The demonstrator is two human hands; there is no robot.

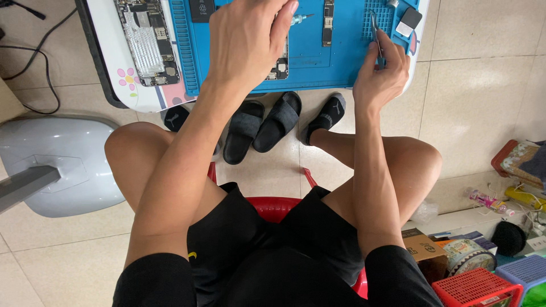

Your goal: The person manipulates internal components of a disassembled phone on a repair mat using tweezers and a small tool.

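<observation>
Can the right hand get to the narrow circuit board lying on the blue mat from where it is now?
Probably yes. The right hand holds tweezers just right of the circuit board on the blue mat, and the mat between them looks bare. The left hand sits further left.

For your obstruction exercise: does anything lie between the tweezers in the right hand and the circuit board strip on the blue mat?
Nothing visible does. The right hand holds the tweezers over bare blue mat; the circuit board strip lies to their left with only open mat between.

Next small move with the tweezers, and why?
Probably bring the tweezers in the right hand leftward to the small board under the left hand: the left holds a screwdriver there, while the tweezers hover apart over the blue mat.
</observation>
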